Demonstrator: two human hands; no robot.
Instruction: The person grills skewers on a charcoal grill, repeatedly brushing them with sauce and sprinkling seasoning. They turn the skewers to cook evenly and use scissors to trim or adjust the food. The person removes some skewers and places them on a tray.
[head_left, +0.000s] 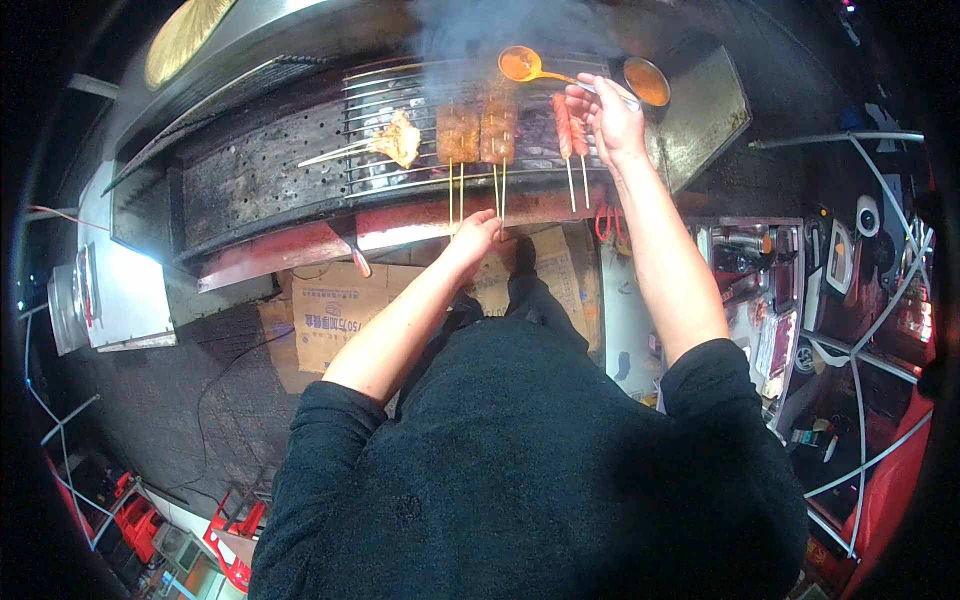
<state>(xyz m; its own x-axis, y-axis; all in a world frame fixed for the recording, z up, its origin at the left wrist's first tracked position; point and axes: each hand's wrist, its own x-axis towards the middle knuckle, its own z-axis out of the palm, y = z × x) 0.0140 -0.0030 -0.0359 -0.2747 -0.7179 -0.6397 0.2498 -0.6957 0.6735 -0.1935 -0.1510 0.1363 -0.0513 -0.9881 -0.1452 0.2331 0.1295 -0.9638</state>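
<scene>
My right hand (609, 120) holds a metal spoon (520, 64) by its handle; the bowl, coated in orange-red seasoning, is over the far side of the charcoal grill (360, 169). My left hand (480, 238) grips the stick ends of a browned, flat skewered food (498, 131) at the grill's front edge. Beside it on the left lies a similar skewered piece (457, 133). Further left is a pale yellow skewered piece (397, 139), its sticks pointing left. Two skewered sausages (562, 127) lie near my right wrist. A round bowl of orange-red seasoning (646, 81) stands at the far right.
Smoke rises over the grill. A perforated metal plate (255, 165) covers its left part, with a wire rack (217, 97) behind. Red-handled scissors (608, 223) are at the front edge. Flattened cardboard (330, 315) lies on the floor. Trays of supplies (750, 262) stand at the right.
</scene>
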